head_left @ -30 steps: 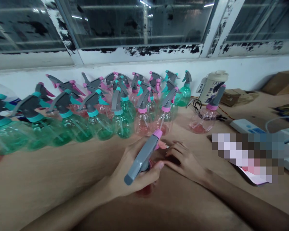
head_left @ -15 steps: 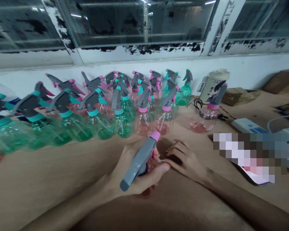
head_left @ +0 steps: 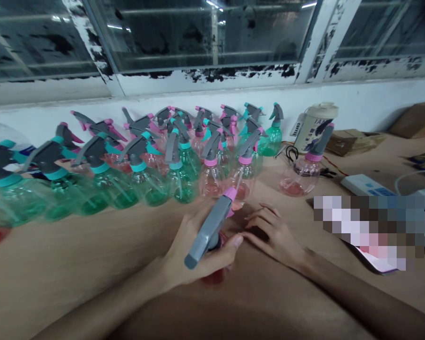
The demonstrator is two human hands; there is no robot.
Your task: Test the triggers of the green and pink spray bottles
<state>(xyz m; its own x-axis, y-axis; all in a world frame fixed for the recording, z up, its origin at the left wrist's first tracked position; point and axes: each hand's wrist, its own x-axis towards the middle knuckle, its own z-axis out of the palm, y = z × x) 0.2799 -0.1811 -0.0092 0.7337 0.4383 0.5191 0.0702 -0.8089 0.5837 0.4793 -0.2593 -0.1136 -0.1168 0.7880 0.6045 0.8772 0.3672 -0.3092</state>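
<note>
My left hand (head_left: pixel 194 245) is wrapped around a pink spray bottle whose grey trigger head with a pink nozzle (head_left: pixel 212 226) points up and away from me. Only a bit of the bottle's pink body (head_left: pixel 214 277) shows under my palm. My right hand (head_left: pixel 274 233) rests beside it on the brown table (head_left: pixel 74 264), fingers curled toward the bottle's neck, fingertips close to my left thumb. Whether those fingers grip anything is hidden.
Several green and pink spray bottles (head_left: pixel 145 160) stand crowded along the wall behind my hands. One pink bottle (head_left: pixel 304 170) stands apart at the right, near a cream jar (head_left: pixel 313 125). A white power strip (head_left: pixel 364 185), cables and a blurred flat item (head_left: pixel 368 231) lie at the right.
The trigger head dipped lower and toward me half a second ago, then tilted back up. My right hand stayed beside the bottle, shifting only slightly.
</note>
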